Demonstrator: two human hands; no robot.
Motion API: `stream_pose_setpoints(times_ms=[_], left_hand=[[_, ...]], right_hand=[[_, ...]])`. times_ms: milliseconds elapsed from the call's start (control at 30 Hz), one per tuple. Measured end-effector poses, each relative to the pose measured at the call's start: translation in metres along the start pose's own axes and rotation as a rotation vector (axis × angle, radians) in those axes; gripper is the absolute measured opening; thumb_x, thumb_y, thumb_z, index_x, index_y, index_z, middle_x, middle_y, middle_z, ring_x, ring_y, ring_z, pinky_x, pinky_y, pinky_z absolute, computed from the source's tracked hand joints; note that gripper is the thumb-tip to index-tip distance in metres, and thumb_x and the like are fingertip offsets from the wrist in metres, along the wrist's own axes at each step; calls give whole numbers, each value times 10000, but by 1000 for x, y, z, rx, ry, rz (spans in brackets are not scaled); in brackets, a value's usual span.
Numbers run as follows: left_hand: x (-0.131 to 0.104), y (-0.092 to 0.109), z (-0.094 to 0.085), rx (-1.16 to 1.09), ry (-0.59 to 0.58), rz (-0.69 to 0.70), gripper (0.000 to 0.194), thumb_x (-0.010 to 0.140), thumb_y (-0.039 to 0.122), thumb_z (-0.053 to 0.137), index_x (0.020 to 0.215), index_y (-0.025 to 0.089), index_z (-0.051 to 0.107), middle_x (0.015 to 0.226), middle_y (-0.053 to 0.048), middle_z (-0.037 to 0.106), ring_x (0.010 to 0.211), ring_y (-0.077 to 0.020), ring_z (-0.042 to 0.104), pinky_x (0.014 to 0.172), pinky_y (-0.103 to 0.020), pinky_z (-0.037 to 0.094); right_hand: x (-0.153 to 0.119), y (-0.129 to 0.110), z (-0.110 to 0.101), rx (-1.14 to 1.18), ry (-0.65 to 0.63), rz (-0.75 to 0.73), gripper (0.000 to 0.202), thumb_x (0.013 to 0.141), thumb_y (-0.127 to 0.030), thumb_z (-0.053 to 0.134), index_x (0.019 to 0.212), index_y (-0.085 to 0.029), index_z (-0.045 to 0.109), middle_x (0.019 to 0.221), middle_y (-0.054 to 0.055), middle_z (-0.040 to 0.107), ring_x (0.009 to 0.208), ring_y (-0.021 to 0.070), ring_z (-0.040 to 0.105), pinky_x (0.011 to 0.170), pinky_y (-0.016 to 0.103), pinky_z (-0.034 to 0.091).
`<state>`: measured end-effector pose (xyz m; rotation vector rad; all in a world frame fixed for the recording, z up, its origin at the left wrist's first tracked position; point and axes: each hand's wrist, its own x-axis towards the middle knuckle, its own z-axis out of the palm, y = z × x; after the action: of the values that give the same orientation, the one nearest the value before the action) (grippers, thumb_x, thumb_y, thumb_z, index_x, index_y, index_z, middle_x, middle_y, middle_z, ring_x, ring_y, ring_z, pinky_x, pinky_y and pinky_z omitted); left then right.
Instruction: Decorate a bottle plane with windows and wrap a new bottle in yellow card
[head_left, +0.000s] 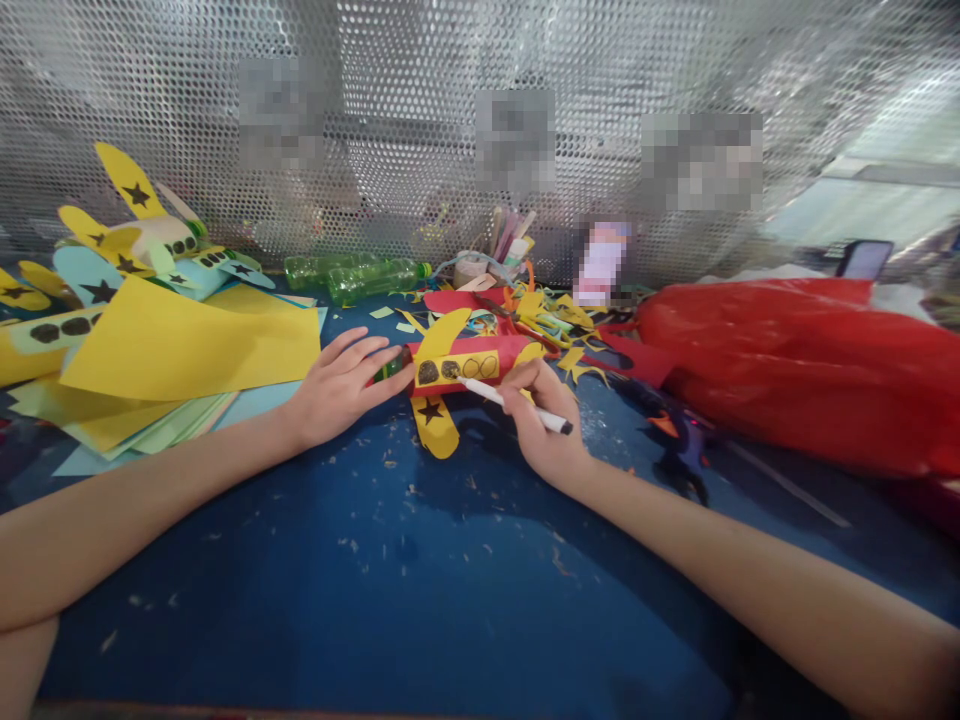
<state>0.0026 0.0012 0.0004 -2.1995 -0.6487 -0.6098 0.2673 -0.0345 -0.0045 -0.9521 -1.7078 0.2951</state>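
A toy plane (517,352), made from a green plastic bottle wrapped in red paper, lies on the blue table. It has yellow paper wings, a black star on the near one, and a yellow strip of round windows. Two windows are coloured black; the others are outlines. My left hand (341,385) steadies the bottle's bare green end between thumb and fingers, the other fingers spread. In my right hand (547,415) is a white marker (484,390) with a black end, its tip at the second dark window. My right fingers hide part of the plane's tail end.
Yellow paper sheets (195,340) lie stacked at left, before several finished toy planes (135,240). Behind are green bottles (375,280), paper scraps (551,315) and a phone (602,262). A red plastic bag (787,370) and dark-handled scissors (686,430) lie at right. Perforated silvery sheeting (420,60) forms the back.
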Motion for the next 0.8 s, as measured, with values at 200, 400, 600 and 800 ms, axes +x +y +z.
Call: stream_pose_setpoints(times_ms=[200,400,600,800], left_hand=[[0,0,0,-27,10,6,359,891,121,533,1226,247,560,1177,-67,651,1142,-211,533,1062,-425,382],[-1,0,0,-24,-2,-1,363,900,132,524,1237,265,553,1184,-54,648,1148,-203,533,1065,-420,385],[-2,0,1,-113,2,-34,413,894,115,531,1274,278,534,1204,-61,639,1174,-208,518,1094,-434,344],[0,0,0,-30,-4,-9,353,900,136,531,1225,270,562,1184,-50,648,1144,-201,532,1062,-420,387]], right_hand=[[-1,1,0,-5,-7,3,163,837,-168,498,686,-220,468,636,-35,494,589,127,479,582,301,381],[-1,1,0,19,19,8,181,844,-170,497,674,-221,463,651,-33,488,600,127,470,589,303,373],[-2,1,0,40,9,29,188,847,-170,495,670,-221,460,649,-31,485,601,131,461,589,311,364],[-2,3,0,45,30,22,189,848,-166,496,671,-219,455,660,-33,483,614,127,467,603,310,370]])
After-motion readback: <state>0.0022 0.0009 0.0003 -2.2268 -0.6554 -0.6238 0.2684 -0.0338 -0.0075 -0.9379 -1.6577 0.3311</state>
